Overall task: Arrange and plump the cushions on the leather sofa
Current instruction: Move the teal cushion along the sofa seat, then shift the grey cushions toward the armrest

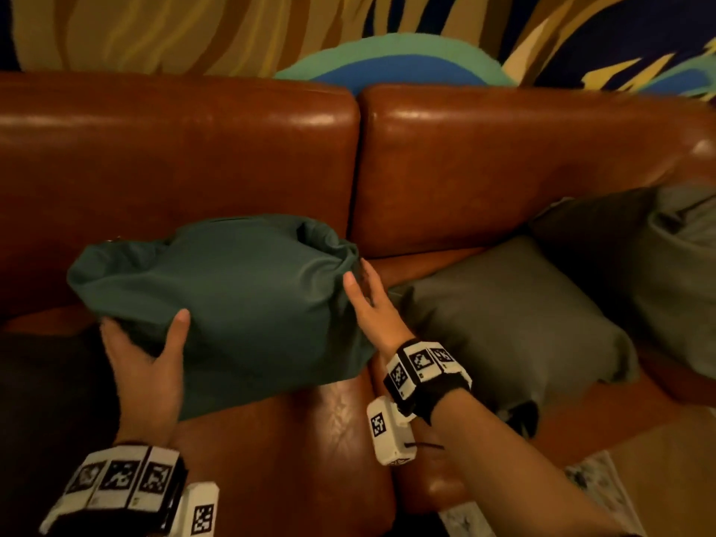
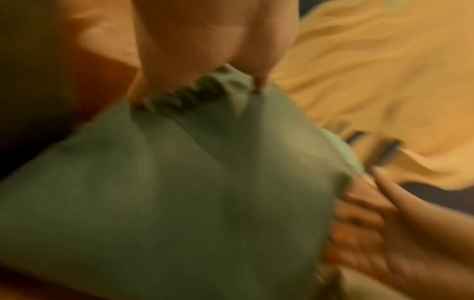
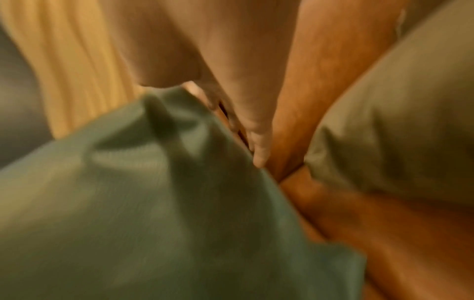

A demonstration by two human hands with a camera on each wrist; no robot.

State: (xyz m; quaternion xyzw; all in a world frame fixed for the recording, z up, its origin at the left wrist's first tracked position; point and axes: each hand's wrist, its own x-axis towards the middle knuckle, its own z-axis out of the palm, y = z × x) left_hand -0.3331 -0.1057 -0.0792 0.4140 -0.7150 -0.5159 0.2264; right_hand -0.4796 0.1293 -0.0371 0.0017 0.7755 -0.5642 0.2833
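A teal green cushion [image 1: 240, 304] [image 2: 179, 203] [image 3: 128, 223] lies slightly raised on the left seat of the brown leather sofa [image 1: 503, 168], leaning towards the backrest. My left hand [image 1: 143, 335] [image 2: 200, 60] grips its near left edge, thumb on top and fingers underneath, bunching the fabric. My right hand [image 1: 368, 300] [image 3: 231, 81] lies flat against the cushion's right end with straight fingers, and also shows as the far hand [image 2: 384, 223] in the left wrist view. The wrist views are blurred.
A grey cushion [image 1: 511, 315] [image 3: 397, 121] lies flat on the right seat, just right of my right hand. Behind it stand a dark cushion [image 1: 596, 219] and a paler grey one [image 1: 682, 265]. A dark cushion [image 1: 50, 401] sits at the near left. A patterned rug [image 1: 596, 482] covers the floor.
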